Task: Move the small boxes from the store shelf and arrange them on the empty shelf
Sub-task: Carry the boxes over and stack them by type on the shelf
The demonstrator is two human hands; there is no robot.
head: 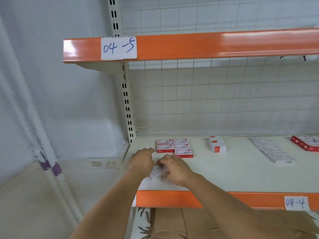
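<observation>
Both hands (143, 159) (174, 167) hold a white box (158, 171) (shelf (241, 169) front).

- The hands (174, 167) hide most of a white box (158, 171).
- The red boxes (306, 144) are cut off at the right edge.
- Print on the wrapped row (271, 150) is too blurred to read.

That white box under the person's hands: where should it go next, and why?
Probably slide the white box, held by the right hand, forward beside the front box of the red-and-white group: that spot looks bare, with the left hand next to it.
</observation>
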